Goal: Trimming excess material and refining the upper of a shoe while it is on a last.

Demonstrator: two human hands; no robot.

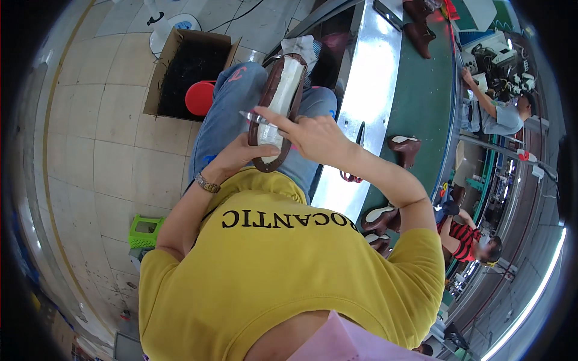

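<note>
A brown shoe upper [274, 90] lies sole side up over my lap, its long underside white. My left hand [236, 157] is closed round its near end, the thumb pressed on the white underside. In my right hand [313, 133] is a small metal tool with a pointed blade [251, 117], held across the shoe with the index finger stretched along it. Whether it is a knife or another cutter cannot be made out. The far end of the shoe lies against a crumpled grey-white cloth [301, 48].
Right of me runs a metal ledge [373, 78] with scissors [351, 177] and a phone [387, 14]. Brown boots [405, 149] lie on the green conveyor [421, 102] beyond. A cardboard box [158, 90] and a red stool [200, 98] stand left. Two people work across the conveyor.
</note>
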